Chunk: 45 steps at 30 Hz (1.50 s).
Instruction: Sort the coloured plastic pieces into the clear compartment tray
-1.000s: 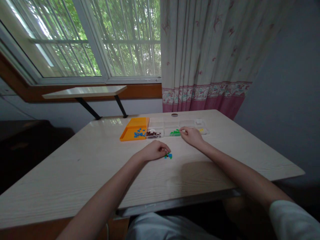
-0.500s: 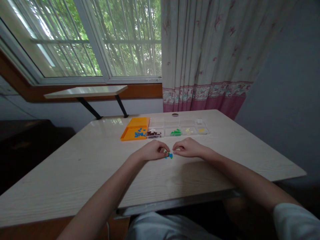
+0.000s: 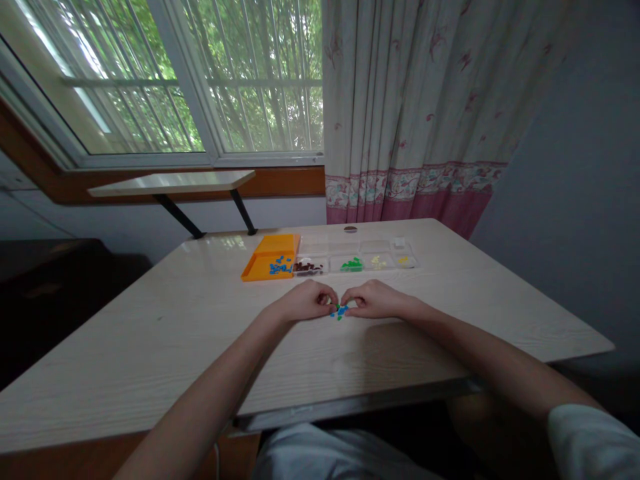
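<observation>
Hands, left [image 3: 310,301] and right [image 3: 376,300], curl inward, exact grip unclear, at clustered small blue and green pieces [image 3: 342,311], likely light, stiff plastic best pinched by the edges, in front and right of an orange rectangular plastic tray [image 3: 274,243].

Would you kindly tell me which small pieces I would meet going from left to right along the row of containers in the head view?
Blue pieces in the orange tray → dark brown pieces → green pieces → pale yellow pieces → deeper yellow pieces.
</observation>
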Each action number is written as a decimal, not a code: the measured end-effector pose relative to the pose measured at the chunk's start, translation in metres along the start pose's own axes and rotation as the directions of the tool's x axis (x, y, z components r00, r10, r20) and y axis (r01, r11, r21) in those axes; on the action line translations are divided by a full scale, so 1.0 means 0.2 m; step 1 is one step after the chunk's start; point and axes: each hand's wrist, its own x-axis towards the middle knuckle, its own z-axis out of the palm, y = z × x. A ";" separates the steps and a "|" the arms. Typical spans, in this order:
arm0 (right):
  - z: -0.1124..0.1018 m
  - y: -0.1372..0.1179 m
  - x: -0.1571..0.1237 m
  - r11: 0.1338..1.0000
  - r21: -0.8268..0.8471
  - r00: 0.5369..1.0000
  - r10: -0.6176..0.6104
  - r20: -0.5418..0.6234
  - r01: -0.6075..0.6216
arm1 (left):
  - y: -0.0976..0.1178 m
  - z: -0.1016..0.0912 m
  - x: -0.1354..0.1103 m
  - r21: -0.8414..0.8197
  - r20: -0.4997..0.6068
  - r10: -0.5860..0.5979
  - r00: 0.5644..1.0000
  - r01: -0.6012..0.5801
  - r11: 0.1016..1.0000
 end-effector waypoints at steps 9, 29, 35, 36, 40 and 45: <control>-0.02 0.01 -0.01 1.000 0.013 1.000 0.002 0.027 -0.002 | 0.00 0.02 0.00 -0.014 -0.042 0.000 0.999 -0.001 1.000; 0.01 0.04 0.02 0.959 0.265 0.971 0.150 -0.184 -0.098 | 0.05 0.04 0.02 -0.031 -0.220 -0.026 0.975 0.019 0.999; 0.02 0.03 0.02 0.956 0.275 0.962 0.166 -0.217 -0.103 | 0.05 0.05 0.02 -0.032 -0.278 -0.020 0.960 0.012 0.999; 0.02 0.03 0.02 0.956 0.272 0.959 0.171 -0.225 -0.107 | 0.05 0.05 0.02 -0.035 -0.279 -0.016 0.960 0.007 0.999; 0.02 0.03 0.02 0.961 0.245 0.950 0.190 -0.247 -0.128 | 0.05 0.06 0.03 -0.047 -0.290 -0.014 0.957 0.000 0.999; 0.02 0.03 0.02 0.972 0.196 0.946 0.181 -0.270 -0.130 | 0.06 0.04 0.02 -0.028 -0.349 -0.026 0.937 0.017 0.999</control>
